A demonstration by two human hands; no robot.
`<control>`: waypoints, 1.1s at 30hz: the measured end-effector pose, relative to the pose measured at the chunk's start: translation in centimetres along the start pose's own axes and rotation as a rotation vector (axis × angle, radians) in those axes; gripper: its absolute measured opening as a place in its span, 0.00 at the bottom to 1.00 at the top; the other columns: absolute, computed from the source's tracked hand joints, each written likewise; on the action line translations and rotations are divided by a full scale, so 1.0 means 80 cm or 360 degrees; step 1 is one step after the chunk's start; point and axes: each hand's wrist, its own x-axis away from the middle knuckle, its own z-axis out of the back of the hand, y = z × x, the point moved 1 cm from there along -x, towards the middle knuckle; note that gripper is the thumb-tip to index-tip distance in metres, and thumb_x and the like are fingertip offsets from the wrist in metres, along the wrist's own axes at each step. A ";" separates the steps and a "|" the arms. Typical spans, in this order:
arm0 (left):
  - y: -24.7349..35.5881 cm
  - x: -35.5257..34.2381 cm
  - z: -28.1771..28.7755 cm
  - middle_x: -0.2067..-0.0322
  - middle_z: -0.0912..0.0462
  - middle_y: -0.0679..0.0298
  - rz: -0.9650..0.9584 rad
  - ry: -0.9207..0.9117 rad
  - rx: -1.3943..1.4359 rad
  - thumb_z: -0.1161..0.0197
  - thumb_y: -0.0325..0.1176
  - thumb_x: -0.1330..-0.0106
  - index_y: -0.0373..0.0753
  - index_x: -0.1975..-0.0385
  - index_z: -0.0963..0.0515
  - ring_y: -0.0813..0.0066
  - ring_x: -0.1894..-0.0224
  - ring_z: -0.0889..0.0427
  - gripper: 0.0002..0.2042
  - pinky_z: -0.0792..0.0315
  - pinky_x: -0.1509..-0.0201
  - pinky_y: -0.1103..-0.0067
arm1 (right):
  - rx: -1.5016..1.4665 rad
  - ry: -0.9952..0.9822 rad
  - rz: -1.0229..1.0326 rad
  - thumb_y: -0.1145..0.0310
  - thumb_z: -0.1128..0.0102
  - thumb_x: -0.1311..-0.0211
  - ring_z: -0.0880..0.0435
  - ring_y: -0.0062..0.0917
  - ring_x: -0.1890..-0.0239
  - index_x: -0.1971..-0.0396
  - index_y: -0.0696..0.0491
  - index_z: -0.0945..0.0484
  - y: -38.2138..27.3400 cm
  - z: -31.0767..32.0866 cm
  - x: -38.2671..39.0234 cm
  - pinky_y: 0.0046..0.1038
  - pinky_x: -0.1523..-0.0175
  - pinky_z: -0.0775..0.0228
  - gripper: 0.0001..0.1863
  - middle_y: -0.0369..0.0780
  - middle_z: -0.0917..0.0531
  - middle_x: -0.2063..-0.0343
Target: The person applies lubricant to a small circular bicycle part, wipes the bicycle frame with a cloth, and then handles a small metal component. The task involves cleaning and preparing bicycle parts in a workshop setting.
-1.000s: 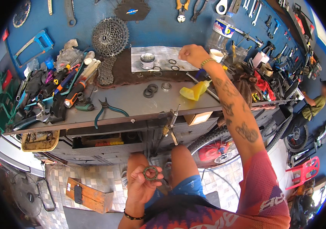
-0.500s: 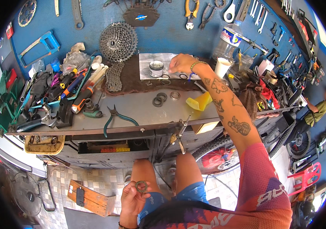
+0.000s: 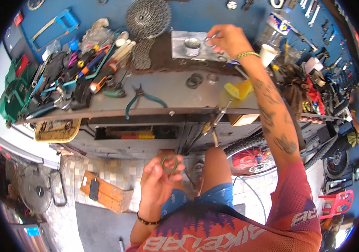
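Over the cluttered counter (image 3: 172, 93), your right hand (image 3: 231, 40) is pinching a thin ring (image 3: 206, 41); your left hand (image 3: 156, 178) is gripping a greenish ring (image 3: 170, 170).

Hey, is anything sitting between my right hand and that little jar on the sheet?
Only the thin ring that your right hand appears to pinch; in this view, nothing else visible stands between it and the jar.
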 end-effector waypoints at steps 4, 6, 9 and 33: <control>0.007 -0.028 -0.039 0.41 0.19 0.35 -0.0176 -0.0230 0.0106 0.37 0.39 0.20 0.32 0.52 0.21 0.49 0.43 0.12 0.14 0.09 0.46 0.65 | -0.0356 0.0252 0.0378 0.73 0.33 0.29 0.11 0.18 0.69 0.58 0.58 0.10 -0.093 0.014 0.141 0.22 0.61 0.19 0.07 0.39 0.08 0.66; 0.006 -0.038 -0.050 0.40 0.20 0.35 -0.0215 -0.0289 0.0085 0.37 0.38 0.20 0.31 0.52 0.21 0.49 0.42 0.12 0.13 0.10 0.45 0.64 | -0.0087 0.0277 0.0758 0.75 0.31 0.33 0.09 0.26 0.67 0.61 0.57 0.10 -0.122 0.008 0.211 0.28 0.58 0.19 0.05 0.40 0.09 0.66; 0.003 -0.037 -0.061 0.40 0.20 0.38 -0.0293 -0.0296 0.0065 0.38 0.37 0.20 0.31 0.52 0.21 0.51 0.42 0.12 0.13 0.10 0.44 0.63 | -0.0522 0.0149 0.0621 0.80 0.25 0.41 0.08 0.31 0.57 0.62 0.57 0.09 -0.144 -0.021 0.281 0.30 0.51 0.17 0.07 0.42 0.08 0.62; -0.033 -0.037 -0.065 0.49 0.12 0.51 -0.0247 -0.0275 0.0018 0.36 0.39 0.21 0.36 0.55 0.21 0.53 0.43 0.12 0.11 0.17 0.38 0.61 | -0.0905 0.0208 0.0652 0.77 0.14 0.54 0.12 0.34 0.50 0.52 0.56 0.13 -0.122 -0.062 0.335 0.35 0.43 0.24 0.26 0.44 0.10 0.52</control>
